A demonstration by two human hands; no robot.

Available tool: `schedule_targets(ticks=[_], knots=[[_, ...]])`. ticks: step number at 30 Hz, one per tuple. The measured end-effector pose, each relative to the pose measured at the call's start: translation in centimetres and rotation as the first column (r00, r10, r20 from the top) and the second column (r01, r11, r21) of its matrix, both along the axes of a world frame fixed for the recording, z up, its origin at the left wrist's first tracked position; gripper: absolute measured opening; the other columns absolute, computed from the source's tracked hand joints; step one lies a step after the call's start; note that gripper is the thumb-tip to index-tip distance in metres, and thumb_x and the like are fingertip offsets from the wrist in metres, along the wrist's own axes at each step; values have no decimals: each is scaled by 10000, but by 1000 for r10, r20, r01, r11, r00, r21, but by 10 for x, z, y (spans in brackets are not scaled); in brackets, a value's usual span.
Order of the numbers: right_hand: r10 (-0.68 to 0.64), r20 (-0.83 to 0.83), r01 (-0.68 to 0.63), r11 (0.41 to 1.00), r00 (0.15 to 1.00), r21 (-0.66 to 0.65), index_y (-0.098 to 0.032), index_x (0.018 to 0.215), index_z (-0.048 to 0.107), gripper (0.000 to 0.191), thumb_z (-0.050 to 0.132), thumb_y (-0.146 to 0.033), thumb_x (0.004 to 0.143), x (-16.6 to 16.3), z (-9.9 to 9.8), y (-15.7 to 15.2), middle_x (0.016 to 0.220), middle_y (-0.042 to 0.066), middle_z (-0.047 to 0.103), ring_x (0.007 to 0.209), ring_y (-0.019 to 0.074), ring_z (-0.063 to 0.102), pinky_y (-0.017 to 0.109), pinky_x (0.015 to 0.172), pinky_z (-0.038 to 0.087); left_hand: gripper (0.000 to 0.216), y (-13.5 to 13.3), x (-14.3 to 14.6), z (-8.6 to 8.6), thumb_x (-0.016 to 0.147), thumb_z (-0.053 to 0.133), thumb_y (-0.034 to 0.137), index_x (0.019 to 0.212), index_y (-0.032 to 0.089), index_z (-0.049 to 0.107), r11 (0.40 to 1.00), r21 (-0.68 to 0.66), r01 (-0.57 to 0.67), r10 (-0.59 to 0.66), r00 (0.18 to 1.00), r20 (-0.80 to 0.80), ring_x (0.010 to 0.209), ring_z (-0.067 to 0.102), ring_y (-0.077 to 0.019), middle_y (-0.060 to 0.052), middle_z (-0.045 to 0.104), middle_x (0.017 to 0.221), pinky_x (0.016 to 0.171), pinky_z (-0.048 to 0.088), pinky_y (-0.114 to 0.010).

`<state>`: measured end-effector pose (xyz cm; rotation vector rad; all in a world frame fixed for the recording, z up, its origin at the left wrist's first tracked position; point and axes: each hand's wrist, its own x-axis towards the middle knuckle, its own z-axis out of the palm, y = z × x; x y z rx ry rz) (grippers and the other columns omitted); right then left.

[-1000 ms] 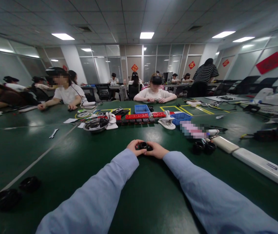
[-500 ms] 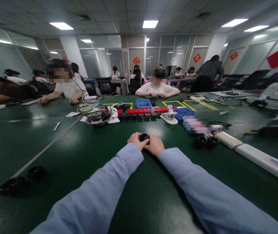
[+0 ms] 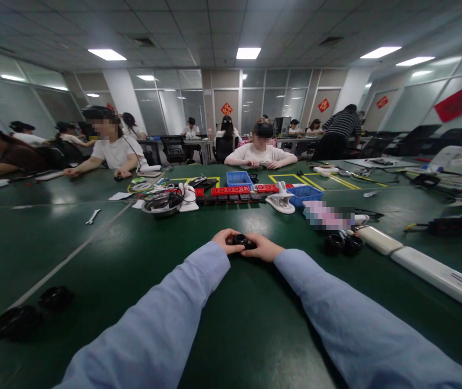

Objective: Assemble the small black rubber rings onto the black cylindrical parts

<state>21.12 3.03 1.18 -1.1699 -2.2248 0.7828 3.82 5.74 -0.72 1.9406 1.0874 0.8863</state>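
A small black part with a round, ring-like top (image 3: pixel 239 239) is held between both hands above the green table (image 3: pixel 250 324). My left hand (image 3: pixel 223 239) grips its left side, with the thumb across the front. On the other side, my right hand (image 3: pixel 266 248) is closed on the right edge, where a flatter black portion shows. The fingers hide much of its underside. Two black round pieces (image 3: pixel 333 243) lie to the right of my right hand. At the lower left rest two more dark, glossy round pieces (image 3: pixel 15 322).
Ahead stands a row of red parts (image 3: pixel 231 190) between white clamp-like stands (image 3: pixel 281 205). Blue trays (image 3: pixel 307 201) and a metal bowl of cables (image 3: pixel 161 212) are nearby. A wrench (image 3: pixel 93 216) lies left; long white bars (image 3: pixel 441 273) lie right. A person (image 3: pixel 261 154) sits opposite.
My hands have moved slightly apart, the right one shifting right. More of the black part shows between them, including a flatter portion beside the ring. The camera view has tilted up a little.
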Motion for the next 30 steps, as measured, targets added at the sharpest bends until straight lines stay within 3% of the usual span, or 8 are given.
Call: schedule_targets(ticks=[7,15,18,20,22,24,27,30], knots=[[-61,17,61,998,998,-34,-153,940,557,372,632,-300,606,-1,-4,0,835,19,584,762,155,520,257,662,382,418,-4,2,3,523,693,321,884,144,578,999,36,-32,34,998,-61,678,516,-135,-40,594,801,626,428,-258],[-289,90,286,957,953,42,-172,780,488,387,646,-420,529,-7,-13,-2,704,-18,535,652,131,486,221,551,341,330,-22,12,18,514,691,321,791,179,584,967,175,-186,216,961,-173,699,519,-151,-19,568,752,614,406,-246],[-412,165,399,911,896,110,-184,781,475,344,612,-417,569,-19,-12,-6,722,5,549,666,153,503,230,551,336,336,-26,18,25,514,684,379,777,200,576,934,217,-285,337,904,-263,729,533,-174,-24,577,773,654,402,-273],[-532,217,507,847,819,163,-177,805,476,283,556,-389,635,-30,-9,-12,754,45,564,702,183,521,255,576,343,343,-26,22,30,515,677,407,773,207,571,909,220,-353,409,854,-321,757,541,-198,-36,585,786,678,398,-298],[-627,251,591,779,738,208,-161,835,477,233,487,-346,693,-40,-6,-17,794,90,572,749,215,533,287,608,353,344,-25,26,35,514,673,417,769,209,569,893,203,-401,449,818,-360,774,545,-217,-45,590,785,690,393,-319],[-662,264,622,749,701,227,-146,860,475,233,460,-325,711,-46,-4,-21,832,117,572,795,239,535,314,639,362,357,-22,28,37,496,684,414,764,206,570,885,180,-429,465,801,-376,776,546,-228,-50,591,777,695,390,-333],[-632,221,601,775,743,195,-142,923,469,308,500,-338,688,-44,-4,-22,892,117,567,850,243,528,331,684,376,380,-20,24,34,477,699,386,774,184,576,906,168,-389,423,848,-320,765,543,-220,-61,587,790,680,399,-319],[-462,125,449,886,878,118,-166,1015,460,456,590,-353,619,-30,-5,-18,966,80,562,899,228,519,328,733,383,344,-17,14,27,516,680,323,804,162,582,967,142,-210,238,947,-214,730,534,-179,-52,580,792,629,410,-265]])
